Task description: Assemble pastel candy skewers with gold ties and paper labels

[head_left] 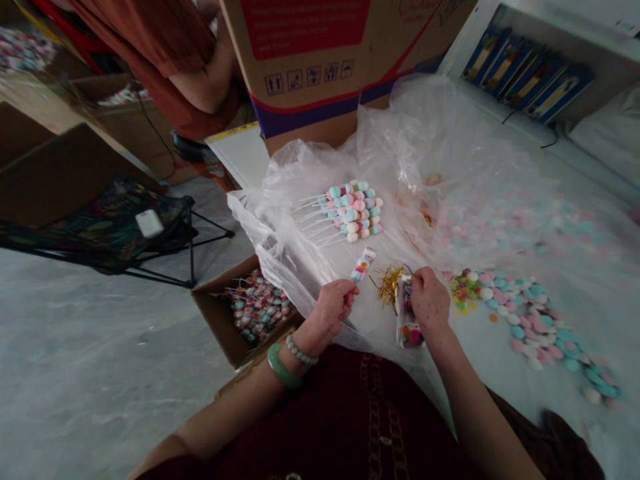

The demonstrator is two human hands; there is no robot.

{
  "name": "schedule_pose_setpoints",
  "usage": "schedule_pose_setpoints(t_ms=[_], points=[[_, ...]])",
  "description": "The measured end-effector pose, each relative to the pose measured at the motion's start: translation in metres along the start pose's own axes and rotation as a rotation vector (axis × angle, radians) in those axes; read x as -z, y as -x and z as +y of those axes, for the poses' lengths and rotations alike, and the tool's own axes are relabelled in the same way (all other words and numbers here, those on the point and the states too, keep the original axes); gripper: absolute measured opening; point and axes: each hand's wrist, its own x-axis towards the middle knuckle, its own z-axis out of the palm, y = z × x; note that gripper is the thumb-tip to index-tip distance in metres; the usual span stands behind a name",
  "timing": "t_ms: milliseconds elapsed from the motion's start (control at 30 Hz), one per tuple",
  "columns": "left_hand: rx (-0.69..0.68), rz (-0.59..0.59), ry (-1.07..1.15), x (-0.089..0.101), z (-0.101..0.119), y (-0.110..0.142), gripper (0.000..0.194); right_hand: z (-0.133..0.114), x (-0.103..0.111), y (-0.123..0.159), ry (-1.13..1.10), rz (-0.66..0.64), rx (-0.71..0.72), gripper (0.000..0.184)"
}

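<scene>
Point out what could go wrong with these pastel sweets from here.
The right hand, gripping a clear packet, is close to the loose pastel sweets and might knock them about. The sweet stick in the left hand could snag the loose gold ties between the hands.

Left hand [333,308] pinches a wrapped candy stick [363,264]; right hand [430,305] grips a clear packet [410,333] beside gold twist ties [389,287], lower center of frame.
</scene>
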Motion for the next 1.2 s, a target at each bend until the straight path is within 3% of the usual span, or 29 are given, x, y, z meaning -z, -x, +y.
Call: schedule_pose_setpoints(t_ms=[167,267,433,633,800,1067,1200], points=[[-0.065,-0.141,-0.045,-0.014,-0.004,0.005,0.022,-0.046,0.007,0.024,-0.084,0.001,0.351,0.021],[-0.108,-0.201,-0.037,-0.015,-0.008,0.007,0.029,-0.063,0.0,0.036,-0.156,-0.006,0.375,0.023],[-0.129,-0.186,-0.08,-0.009,-0.01,0.008,0.028,-0.054,-0.006,0.039,-0.286,-0.061,0.344,0.025],[-0.101,-0.154,-0.059,-0.011,-0.013,0.004,0.026,-0.046,-0.004,0.038,-0.206,-0.082,0.432,0.034],[-0.133,-0.097,-0.081,-0.01,-0.013,0.004,0.029,-0.053,-0.005,0.039,-0.372,-0.15,0.237,0.025],[-0.385,-0.123,-0.288,-0.015,-0.019,0.009,0.032,-0.054,-0.014,0.04,-0.817,-0.241,-0.161,0.021],[-0.376,-0.109,-0.258,-0.012,-0.014,0.015,0.031,-0.053,-0.009,0.04,-1.002,-0.284,-0.287,0.019]])
